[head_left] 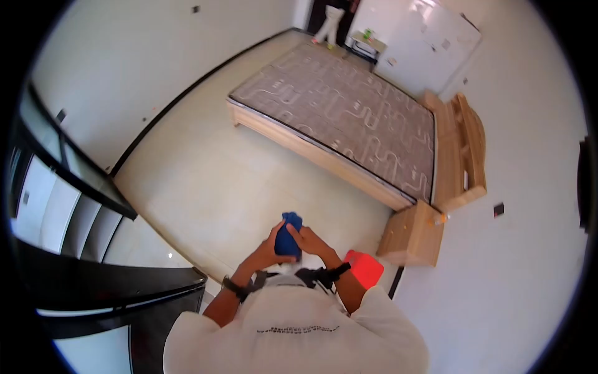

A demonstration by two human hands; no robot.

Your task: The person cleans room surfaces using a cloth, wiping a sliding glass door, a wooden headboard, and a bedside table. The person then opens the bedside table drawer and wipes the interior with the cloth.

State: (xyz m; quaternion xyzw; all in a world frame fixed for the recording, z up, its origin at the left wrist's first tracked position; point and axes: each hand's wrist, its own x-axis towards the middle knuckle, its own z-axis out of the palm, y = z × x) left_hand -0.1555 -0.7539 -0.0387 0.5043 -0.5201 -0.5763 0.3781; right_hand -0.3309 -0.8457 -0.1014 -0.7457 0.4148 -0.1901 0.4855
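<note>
A blue cloth (287, 243), bunched into a small bundle, is held in front of my chest between both hands. My left hand (269, 250) is closed round its left side and lower edge. On the upper right side of the cloth, my right hand (306, 240) grips it with the thumb on top. Just right of my right forearm is a bright red object (365, 269), partly hidden by the arm; I cannot make out what it is.
A bed with a patterned mattress (349, 112) stands ahead, beside a wooden nightstand (411, 235) with a small orange item. Dark-framed shelving (93, 227) is at the left. A person (331, 25) stands by the far doorway, near a small table (367, 43).
</note>
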